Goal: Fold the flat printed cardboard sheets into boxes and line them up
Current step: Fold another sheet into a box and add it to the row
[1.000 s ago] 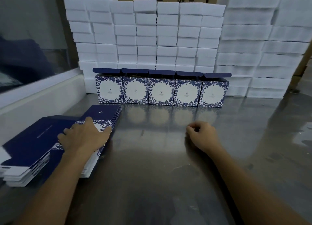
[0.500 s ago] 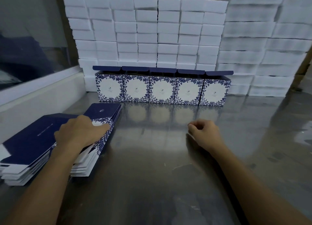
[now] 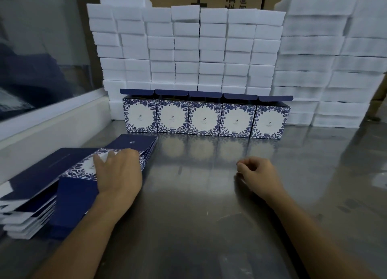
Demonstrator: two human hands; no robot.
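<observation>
Closest in, the left hand (image 3: 117, 174) lies on the stack of flat sheets (image 3: 41, 186) at the table's left edge, fingers spread on the top sheet; can't tell whether the hidden fingertips hook under it. Right hand (image 3: 259, 175) rests on the steel table (image 3: 199, 226), curled loosely, holding nothing. Further back, five folded boxes (image 3: 206, 116) stand side by side, lids up, hiding the lowest foam blocks (image 3: 211, 48).

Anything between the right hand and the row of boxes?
Nothing: bare steel table between the right hand and the boxes, head view.
</observation>
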